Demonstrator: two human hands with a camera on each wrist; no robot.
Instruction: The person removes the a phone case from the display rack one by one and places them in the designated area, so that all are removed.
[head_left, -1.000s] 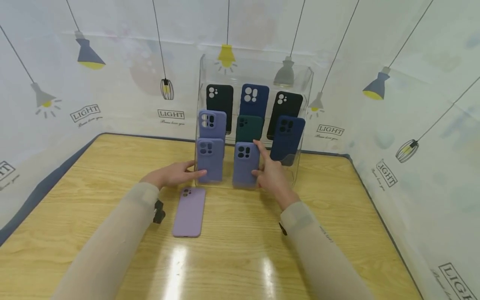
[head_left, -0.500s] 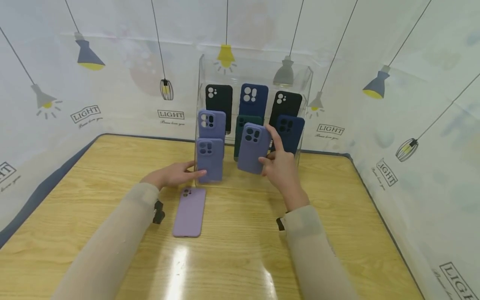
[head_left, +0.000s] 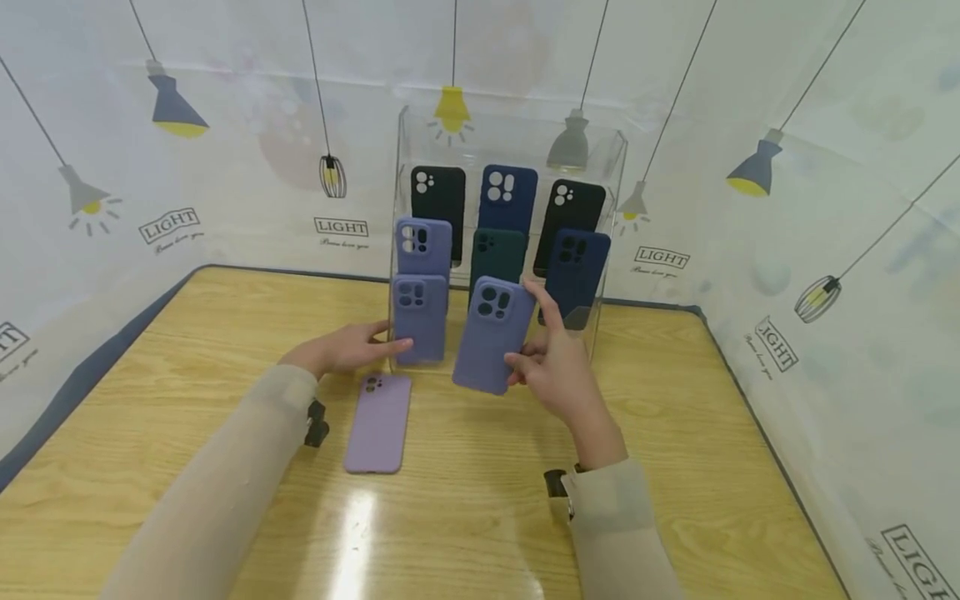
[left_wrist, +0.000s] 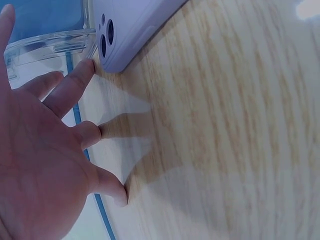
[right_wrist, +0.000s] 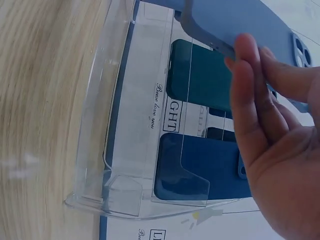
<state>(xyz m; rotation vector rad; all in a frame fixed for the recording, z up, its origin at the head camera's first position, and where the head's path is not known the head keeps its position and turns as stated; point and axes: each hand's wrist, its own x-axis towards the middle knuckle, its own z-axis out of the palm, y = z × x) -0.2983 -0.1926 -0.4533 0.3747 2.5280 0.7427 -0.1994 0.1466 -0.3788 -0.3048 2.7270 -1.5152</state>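
Note:
In the head view my right hand (head_left: 562,367) grips a purple phone case (head_left: 491,337) by its right edge, the index finger at its top corner. The case tilts in front of a clear tiered display stand (head_left: 400,142). My left hand (head_left: 348,346) is at the stand's lower left side, its thumb reaching across the front of another purple case (head_left: 420,321). In the left wrist view the fingers are spread, with fingertips (left_wrist: 121,197) on the table. A lilac phone case (head_left: 378,425) lies flat on the table, near the left hand.
On the stand's tiers are a dark green case (head_left: 498,254), a blue case (head_left: 576,275), another blue case (head_left: 508,196), two black cases and an upper purple case (head_left: 425,242). A patterned cloth wall (head_left: 262,125) stands behind the wooden table (head_left: 465,500).
My right hand has taken the purple case up out of the stand's bottom middle slot, then brought it lower and towards me, tilted. The left hand has stayed in place.

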